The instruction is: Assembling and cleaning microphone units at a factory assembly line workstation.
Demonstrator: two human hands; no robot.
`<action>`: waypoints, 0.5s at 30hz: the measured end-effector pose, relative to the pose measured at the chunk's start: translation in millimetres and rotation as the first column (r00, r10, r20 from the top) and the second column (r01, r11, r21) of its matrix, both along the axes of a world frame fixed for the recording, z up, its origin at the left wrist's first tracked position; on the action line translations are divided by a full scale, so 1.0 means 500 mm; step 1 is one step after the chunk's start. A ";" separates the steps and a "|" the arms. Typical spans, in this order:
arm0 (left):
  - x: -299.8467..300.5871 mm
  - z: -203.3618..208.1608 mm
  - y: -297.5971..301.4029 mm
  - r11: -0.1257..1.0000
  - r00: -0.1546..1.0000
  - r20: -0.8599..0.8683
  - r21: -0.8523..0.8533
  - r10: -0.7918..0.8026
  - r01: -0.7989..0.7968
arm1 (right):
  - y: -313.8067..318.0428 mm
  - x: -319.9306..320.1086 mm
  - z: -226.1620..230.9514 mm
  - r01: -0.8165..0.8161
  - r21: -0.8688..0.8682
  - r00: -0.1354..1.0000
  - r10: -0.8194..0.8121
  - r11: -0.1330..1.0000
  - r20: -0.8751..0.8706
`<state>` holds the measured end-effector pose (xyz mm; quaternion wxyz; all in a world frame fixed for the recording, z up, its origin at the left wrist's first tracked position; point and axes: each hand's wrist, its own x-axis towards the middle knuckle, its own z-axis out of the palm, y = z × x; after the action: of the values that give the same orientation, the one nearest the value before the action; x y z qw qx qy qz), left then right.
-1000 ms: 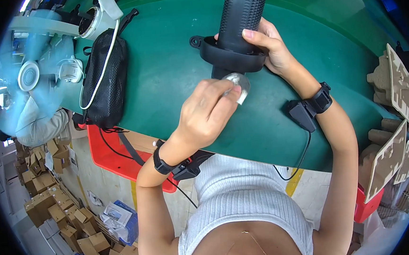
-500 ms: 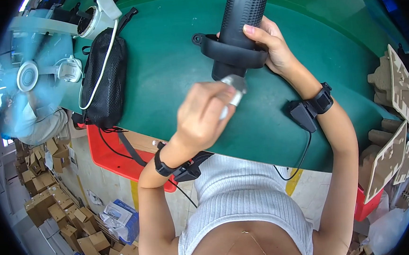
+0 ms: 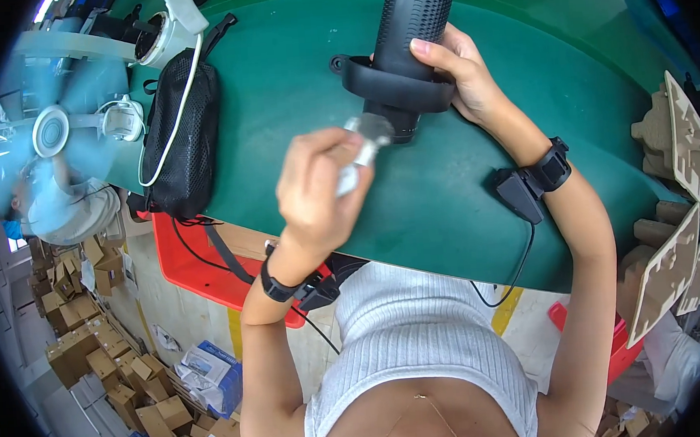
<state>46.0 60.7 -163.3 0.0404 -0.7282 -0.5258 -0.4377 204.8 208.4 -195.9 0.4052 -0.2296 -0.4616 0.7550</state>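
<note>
My right hand (image 3: 470, 72) grips a black cylinder (image 3: 412, 31) with a perforated side, its thumb lying along the front. Around the cylinder's lower part sits a broad black ring (image 3: 394, 89) with a small eyelet on its left. My left hand (image 3: 312, 193) is closed around a small white-handled tool (image 3: 352, 176). The tool's rounded, see-through-looking end is blurred and overlaps the cylinder's near end in view; whether they touch, I cannot tell. Each wrist wears a black strap with a small black box.
The green table (image 3: 276, 86) lies beneath both hands. A black mesh pouch (image 3: 183, 133) and a white cable lie at left, near a spinning blue fan (image 3: 52, 130). Pulp trays (image 3: 690, 142) stand at right, a red bin (image 3: 179, 263) below the table edge. Cartons (image 3: 116, 357) lie at lower left.
My left hand has moved left and slightly up with the white-handled tool, whose end has slid left across the cylinder's near end. My right hand and the cylinder have shifted slightly left.
</note>
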 end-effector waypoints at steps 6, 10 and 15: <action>0.034 -0.025 0.005 0.987 0.989 0.011 -0.062 -0.147 0.148 | 0.004 0.001 -0.004 -0.009 -0.016 1.000 0.009 1.000 -0.017; 0.001 -0.024 0.011 0.993 0.994 0.009 -0.048 0.111 -0.110 | 0.007 0.001 -0.008 0.002 -0.003 1.000 -0.002 1.000 -0.010; -0.012 -0.001 0.008 0.976 0.976 0.049 0.027 0.213 -0.214 | 0.004 0.002 -0.005 -0.010 -0.022 1.000 0.010 1.000 -0.009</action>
<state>39.9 64.4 -163.8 0.0866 -0.6566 -0.5947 -0.4558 205.5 210.2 -198.2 0.4008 -0.2285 -0.4527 0.7631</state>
